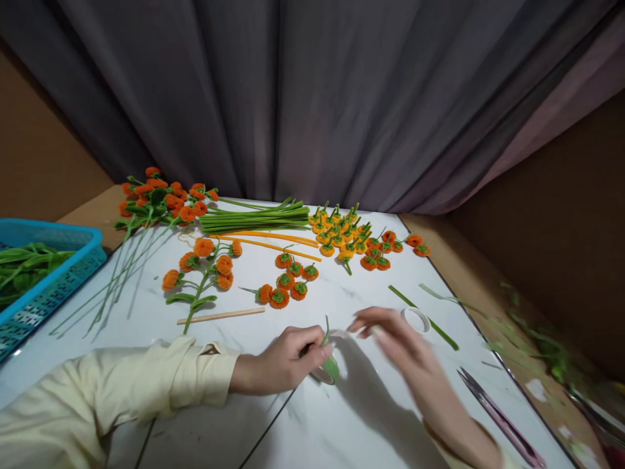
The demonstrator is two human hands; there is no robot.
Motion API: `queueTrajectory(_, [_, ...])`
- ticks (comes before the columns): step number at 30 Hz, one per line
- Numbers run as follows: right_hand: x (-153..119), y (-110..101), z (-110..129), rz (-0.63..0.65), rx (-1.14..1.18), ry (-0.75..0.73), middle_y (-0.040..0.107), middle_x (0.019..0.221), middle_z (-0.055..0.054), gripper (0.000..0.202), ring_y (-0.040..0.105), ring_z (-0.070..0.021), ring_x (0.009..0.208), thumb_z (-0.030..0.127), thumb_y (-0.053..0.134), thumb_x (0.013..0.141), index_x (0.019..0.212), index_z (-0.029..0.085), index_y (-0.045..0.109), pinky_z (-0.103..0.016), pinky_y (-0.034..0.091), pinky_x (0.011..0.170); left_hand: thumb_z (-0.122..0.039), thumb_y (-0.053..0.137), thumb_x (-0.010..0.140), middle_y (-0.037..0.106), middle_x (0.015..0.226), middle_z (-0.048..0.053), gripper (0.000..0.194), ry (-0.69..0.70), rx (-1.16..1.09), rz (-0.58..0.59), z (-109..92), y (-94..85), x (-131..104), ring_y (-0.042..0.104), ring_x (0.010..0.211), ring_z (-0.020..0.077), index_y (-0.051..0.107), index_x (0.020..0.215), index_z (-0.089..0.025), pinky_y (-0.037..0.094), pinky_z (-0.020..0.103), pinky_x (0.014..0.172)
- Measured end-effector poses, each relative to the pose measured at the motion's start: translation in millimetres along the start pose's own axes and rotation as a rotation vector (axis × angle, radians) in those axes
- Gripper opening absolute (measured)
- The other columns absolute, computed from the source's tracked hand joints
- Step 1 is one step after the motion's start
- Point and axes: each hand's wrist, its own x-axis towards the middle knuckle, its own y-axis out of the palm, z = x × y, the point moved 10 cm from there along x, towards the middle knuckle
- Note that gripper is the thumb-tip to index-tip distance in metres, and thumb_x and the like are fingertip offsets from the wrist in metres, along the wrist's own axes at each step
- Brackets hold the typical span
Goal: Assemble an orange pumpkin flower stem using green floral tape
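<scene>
Working green tape [333, 370], apparently, lower centre of frame. Left hand [289, 362] pinching a slim green strip [327, 327], roll just beneath. Right hand [407, 342] blurred, fingers partly curled; can't tell if gripping. Next move likely wants steady tension. White ring [426, 323] crowds right hand; scissors [502, 420] lower right.

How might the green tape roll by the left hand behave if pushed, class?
The green tape roll would probably roll on edge, given its round rim. Being narrow, it could tip over. It looks small beside the left hand, so it's likely light.
</scene>
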Motion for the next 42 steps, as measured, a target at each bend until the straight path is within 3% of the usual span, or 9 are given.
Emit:
queueTrajectory(3, [-0.5,43.9,-23.8,0.226,0.169,0.134,0.061,0.077,-0.002,0.034,0.059,-0.016,0.074,0.047,0.065,0.077,0.097,0.021,0.057,-0.03,0.048,0.072,-0.037,0.045,0.088,0.031,0.057,-0.006,0.035,0.034,0.042,0.013,-3.3,-0.6,0.3,0.029,0.052,0.0075,0.03,0.062,-0.019,0.026,0.02,0.049])
queueTrajectory(6, [-7.7,68.5,-40.3,0.339,0.352,0.251,0.057,0.072,0.003,0.044,0.056,-0.0131,0.071,0.037,0.075,0.07,0.102,0.021,0.05,-0.029,0.047,0.072,-0.033,0.044,0.088,0.034,0.057,-0.005,0.032,0.067,0.095,0.032,-7.3,0.4,0.8,0.032,0.053,0.0075,0.031,0.062,-0.018,0.028,0.02,0.05])
queueTrajectory(14, [-15.2,74.5,-43.3,0.391,0.679,0.324,0.056,0.069,0.006,0.041,0.061,-0.0119,0.058,0.031,0.072,0.075,0.103,0.022,0.044,-0.028,0.05,0.059,-0.039,0.039,0.09,0.048,0.061,-0.001,0.032,0.048,0.069,0.09,-9.9,7.0,2.5,0.044,0.054,0.0093,0.034,0.065,-0.018,0.036,0.021,0.053])
queueTrajectory(18, [-9.6,65.1,-43.9,0.296,0.616,0.316,0.055,0.07,0.005,0.041,0.061,-0.0111,0.056,0.033,0.073,0.074,0.103,0.022,0.046,-0.027,0.051,0.058,-0.036,0.041,0.088,0.039,0.062,-0.003,0.031,0.007,0.141,-0.001,-7.6,-5.1,7.7,0.037,0.058,0.0098,0.036,0.064,-0.018,0.032,0.022,0.055])
queueTrajectory(25, [2.9,32.7,-41.8,0.08,0.414,0.182,0.063,0.079,0.0,0.042,0.063,-0.0162,0.077,0.036,0.07,0.076,0.109,0.025,0.047,-0.031,0.05,0.073,-0.035,0.042,0.089,0.034,0.061,-0.005,0.03,-0.056,0.1,-0.136,-14.8,-15.1,26.5,0.033,0.059,0.0095,0.036,0.065,-0.018,0.028,0.022,0.055])
queueTrajectory(29, [12.7,-7.5,-45.9,-0.133,0.325,0.101,0.066,0.077,0.0,0.047,0.064,-0.0184,0.074,0.036,0.073,0.072,0.11,0.025,0.047,-0.036,0.051,0.076,-0.031,0.045,0.087,0.036,0.06,-0.006,0.028,-0.003,0.094,-0.152,-21.6,-1.0,63.9,0.034,0.058,0.0091,0.038,0.064,-0.017,0.027,0.022,0.053])
queueTrajectory(34, [22.1,-58.7,-68.3,-0.421,0.237,0.044,0.067,0.087,-0.003,0.046,0.066,-0.0216,0.086,0.038,0.073,0.07,0.107,0.023,0.049,-0.042,0.048,0.087,-0.024,0.048,0.085,0.036,0.056,-0.007,0.029,0.02,0.089,-0.225,-6.5,10.6,133.0,0.037,0.057,0.0089,0.037,0.059,-0.017,0.03,0.022,0.055])
queueTrajectory(38, [31.4,-69.1,-77.2,-0.451,0.092,-0.038,0.065,0.105,-0.008,0.042,0.062,-0.0213,0.101,0.04,0.06,0.079,0.112,0.022,0.041,-0.044,0.044,0.094,-0.018,0.051,0.086,0.044,0.058,-0.005,0.026,0.016,0.105,-0.277,9.0,15.7,173.0,0.045,0.058,0.0089,0.046,0.061,-0.015,0.038,0.022,0.059])
queueTrajectory(42, [31.5,-70.3,-74.4,-0.49,-0.04,-0.073,0.055,0.124,-0.017,0.045,0.053,-0.0238,0.116,0.031,0.053,0.079,0.119,0.016,0.038,-0.044,0.038,0.102,-0.03,0.052,0.09,0.059,0.084,0.002,0.02,-0.017,0.095,-0.337,22.2,17.7,190.4,0.057,0.07,0.0116,0.057,0.092,-0.012,0.049,0.028,0.064])
